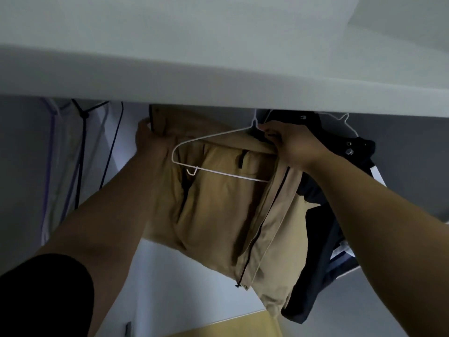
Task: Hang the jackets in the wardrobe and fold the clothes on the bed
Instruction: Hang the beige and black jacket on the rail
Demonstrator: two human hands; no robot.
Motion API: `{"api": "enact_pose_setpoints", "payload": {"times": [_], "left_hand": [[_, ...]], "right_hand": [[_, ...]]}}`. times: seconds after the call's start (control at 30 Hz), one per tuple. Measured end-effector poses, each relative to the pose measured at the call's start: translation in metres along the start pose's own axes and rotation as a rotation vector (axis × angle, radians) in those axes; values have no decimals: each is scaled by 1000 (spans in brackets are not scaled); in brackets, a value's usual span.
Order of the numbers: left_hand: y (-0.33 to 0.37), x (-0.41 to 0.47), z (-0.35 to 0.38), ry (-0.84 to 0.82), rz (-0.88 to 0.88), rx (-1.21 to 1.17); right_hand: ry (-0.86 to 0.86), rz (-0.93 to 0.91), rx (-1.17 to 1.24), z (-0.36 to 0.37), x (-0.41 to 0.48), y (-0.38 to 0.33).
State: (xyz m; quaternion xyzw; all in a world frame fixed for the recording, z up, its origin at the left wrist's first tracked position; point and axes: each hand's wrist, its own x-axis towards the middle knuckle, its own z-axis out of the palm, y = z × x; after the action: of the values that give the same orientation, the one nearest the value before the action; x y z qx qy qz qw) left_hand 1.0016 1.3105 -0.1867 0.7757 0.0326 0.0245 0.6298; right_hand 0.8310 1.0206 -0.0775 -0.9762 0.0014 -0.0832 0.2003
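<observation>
Grips tan jacket (218, 215) shoulder with left hand (145, 137), upper centre-left, apparently to seat fabric on white wire hanger (228, 174). Pinches collar beside hanger neck with right hand (291, 144), upper centre-right, probably steadying the hook beneath the wardrobe shelf (218, 76), rail out of sight.

Dim, flat light on my remote feed: a broad white panel (218, 76) spans the top, grey wall (413, 171) at right, thin black rods (82, 152) at left, a yellowish surface (243, 325) at bottom.
</observation>
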Motion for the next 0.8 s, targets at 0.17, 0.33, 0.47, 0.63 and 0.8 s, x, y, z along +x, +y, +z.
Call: {"api": "enact_pose_setpoints", "payload": {"times": [0.17, 0.33, 0.47, 0.63, 0.8], "left_hand": [[57, -30, 8, 165, 238, 256], [54, -97, 11, 118, 418, 500], [41, -158, 55, -53, 518, 536], [14, -166, 96, -210, 384, 445], [7, -154, 98, -290, 382, 297]], "right_hand": [[59, 13, -183, 6, 1, 4], [173, 97, -286, 17, -12, 4], [253, 69, -269, 32, -20, -3], [384, -3, -267, 39, -31, 0], [582, 131, -528, 44, -54, -6]]}}
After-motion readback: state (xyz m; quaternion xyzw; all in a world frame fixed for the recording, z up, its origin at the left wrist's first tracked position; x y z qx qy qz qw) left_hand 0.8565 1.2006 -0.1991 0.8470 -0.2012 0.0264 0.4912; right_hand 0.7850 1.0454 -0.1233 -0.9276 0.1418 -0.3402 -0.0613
